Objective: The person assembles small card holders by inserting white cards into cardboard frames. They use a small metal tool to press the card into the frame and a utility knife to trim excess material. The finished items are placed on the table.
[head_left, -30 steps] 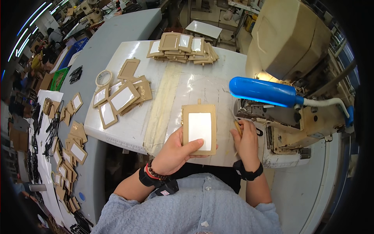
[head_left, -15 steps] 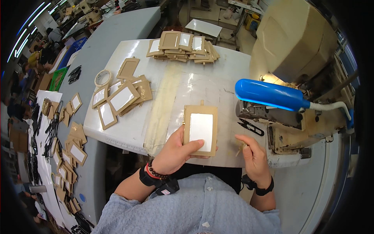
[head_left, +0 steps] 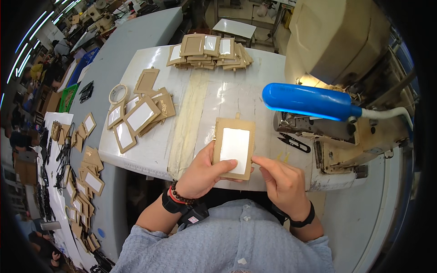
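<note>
My left hand (head_left: 200, 173) grips the lower left of a tan card holder (head_left: 234, 146) with a clear white window, thumb pressed on its lower edge. The holder lies flat near the front edge of the white sewing table (head_left: 205, 95), a small tab at its top. My right hand (head_left: 282, 179) sits just to the right of the holder's lower corner, index finger stretched toward it and touching or nearly touching its edge. It holds nothing that I can see.
A sewing machine (head_left: 346, 82) with a blue lamp (head_left: 305, 101) stands at right, black thread snips (head_left: 295, 143) by its base. Stacks of similar holders lie at the far edge (head_left: 209, 49) and left (head_left: 139, 116), beside a tape roll (head_left: 119, 93). More holders cover a side table (head_left: 84, 182).
My right hand has drawn back from beside the machine to the holder's lower right corner. The left hand and holder have stayed nearly in place.
</note>
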Tool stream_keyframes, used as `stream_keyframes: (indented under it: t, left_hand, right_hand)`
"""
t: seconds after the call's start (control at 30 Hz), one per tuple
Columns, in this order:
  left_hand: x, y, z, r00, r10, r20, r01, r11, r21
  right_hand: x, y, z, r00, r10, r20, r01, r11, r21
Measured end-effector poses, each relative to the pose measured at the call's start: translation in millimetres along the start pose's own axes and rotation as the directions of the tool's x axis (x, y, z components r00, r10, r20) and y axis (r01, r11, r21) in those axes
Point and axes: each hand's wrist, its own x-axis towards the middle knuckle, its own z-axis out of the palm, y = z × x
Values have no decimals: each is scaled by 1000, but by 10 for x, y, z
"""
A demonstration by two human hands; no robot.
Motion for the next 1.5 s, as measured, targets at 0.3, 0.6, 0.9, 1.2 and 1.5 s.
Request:
stream_keyframes:
  t: [0.3, 0.6, 0.9, 1.2, 1.5]
  left_hand:
    - [-33, -51, 37, 998, 37, -40, -36, 999, 35]
    - [-63, -49, 68, 994, 86, -69, -77, 989, 127]
    - [-65, -37, 105, 985, 135, -107, -106, 964, 245]
    - [-74, -63, 123, 972, 196, -132, -146, 937, 316]
    - [-61, -37, 127, 989, 113, -94, -102, 987, 122]
  right_hand:
    - [-14, -6, -11, 992, -107, -65, 104, 993, -49]
    - [14, -57, -63, 988, -139, -62, 132, 986, -104]
    - [21, -69, -68, 985, -157, -67, 144, 975, -167]
    - [34, -111, -29, 991, -88, -99, 81, 994, -73]
    - [11, -125, -21, 977, 211, 31, -207, 905, 372]
